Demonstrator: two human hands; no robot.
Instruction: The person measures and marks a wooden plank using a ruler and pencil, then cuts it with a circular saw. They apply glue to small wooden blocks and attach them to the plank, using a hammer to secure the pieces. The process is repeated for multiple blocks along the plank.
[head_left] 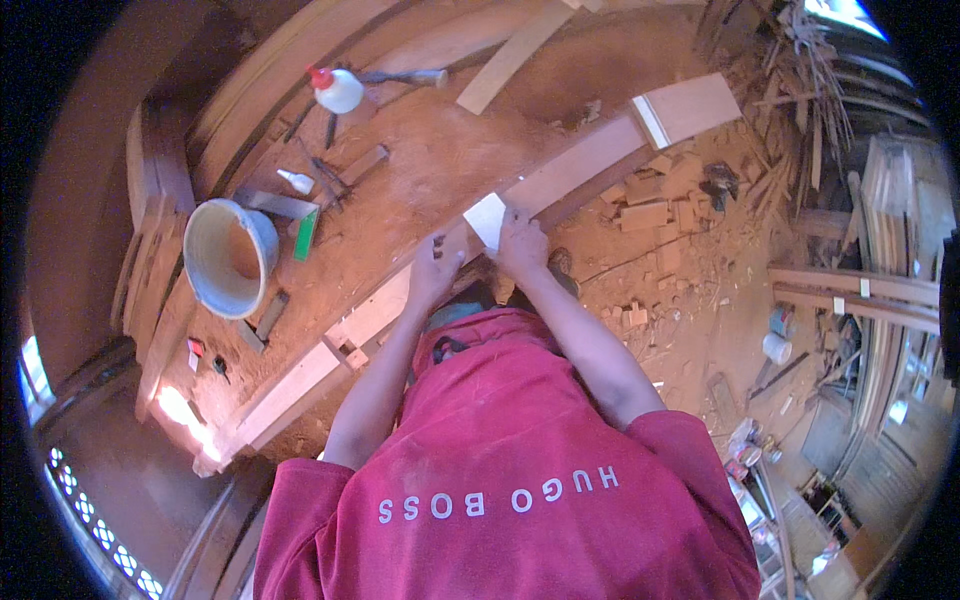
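Observation:
A long wooden beam point(585, 165) runs diagonally across the bench in front of me, from lower left to upper right. My right hand point(522, 243) grips the near right edge of a flat white piece point(486, 219) lying over the beam; whether it is paper or sandpaper cannot be made out. Just to the left, my left hand point(435, 270) is at the beam with curled fingers; a small dark spot shows between them, too small to name. Further along the beam, a narrow pale strip point(650, 121) lies across it. Joint cut-outs point(352, 352) show near its lower left part.
On the dusty bench at left stand a grey bucket point(230, 258), a try square with a green handle point(306, 234) and a small white bottle point(295, 181). Behind them are a red-capped white bottle point(338, 90) and a hammer point(405, 77). Wood offcuts point(650, 215) litter the right.

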